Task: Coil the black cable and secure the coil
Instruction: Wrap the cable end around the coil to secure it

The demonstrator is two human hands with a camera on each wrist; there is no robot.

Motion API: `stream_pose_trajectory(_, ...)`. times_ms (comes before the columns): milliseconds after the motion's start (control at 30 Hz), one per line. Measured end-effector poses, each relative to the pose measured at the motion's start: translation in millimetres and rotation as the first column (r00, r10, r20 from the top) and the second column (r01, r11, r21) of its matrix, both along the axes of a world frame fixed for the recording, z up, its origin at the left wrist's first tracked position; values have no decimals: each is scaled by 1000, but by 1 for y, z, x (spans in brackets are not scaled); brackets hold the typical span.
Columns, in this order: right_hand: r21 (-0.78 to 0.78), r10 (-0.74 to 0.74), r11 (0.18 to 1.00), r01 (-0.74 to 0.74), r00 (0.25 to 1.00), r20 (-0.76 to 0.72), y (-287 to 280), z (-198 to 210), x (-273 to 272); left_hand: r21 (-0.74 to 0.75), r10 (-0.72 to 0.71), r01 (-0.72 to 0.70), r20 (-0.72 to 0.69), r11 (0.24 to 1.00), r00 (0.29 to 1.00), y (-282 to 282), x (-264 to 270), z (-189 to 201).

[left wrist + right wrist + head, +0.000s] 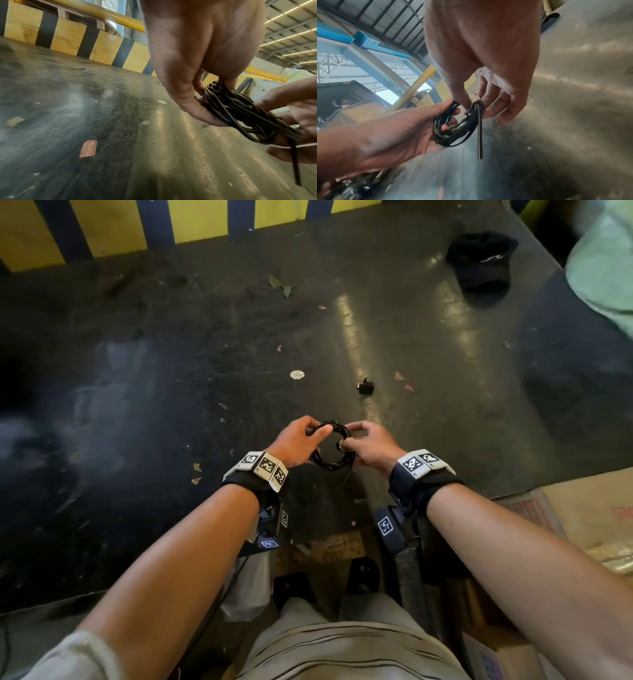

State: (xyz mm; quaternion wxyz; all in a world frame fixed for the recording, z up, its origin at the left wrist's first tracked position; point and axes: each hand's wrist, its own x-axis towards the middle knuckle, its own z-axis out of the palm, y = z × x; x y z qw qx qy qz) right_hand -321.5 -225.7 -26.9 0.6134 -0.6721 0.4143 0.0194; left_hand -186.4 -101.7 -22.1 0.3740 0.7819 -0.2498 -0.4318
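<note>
The cable (330, 447) is held as a small coil above the desk (171, 371). The left hand (297, 444) fingers are curled round 1 side; the right hand (370, 449) pinches the opposite side, where 1 loose end (479, 135) hangs. That end should be wrapped tightly and tucked while the loops are kept bunched.

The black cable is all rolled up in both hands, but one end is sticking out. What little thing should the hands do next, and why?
Probably tuck the loose end around or through the coil. The left hand holds one side of the coil and the right hand pinches the other, where the free tail hangs straight down. Nothing visibly binds the loops yet, so they might spring apart if released.
</note>
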Motion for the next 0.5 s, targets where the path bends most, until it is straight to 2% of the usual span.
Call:
stream_pose_trajectory(167, -186, -45, 982, 42, 999, -15, -30, 2, -15, -5, -5, 5, -99, 1000, 995, -41, -9, 1)
stream_pose_trajectory(367, -187, -130, 975, 119, 990, -47, -83, 1, -34, 6, -54, 57, -217, 998, 975, -95, -13, 0)
stream_pose_trajectory(433, -178, -157, 973, 144, 986, -60, -102, 0, -41, 32, -67, 73, -165, 997, 984, -114, -9, -3)
stream_pose_trajectory(500, -181, -169, 972, 151, 982, -84, -121, -1, -47, 69, -85, 82, 54, 994, 995, -133, 0, -11)
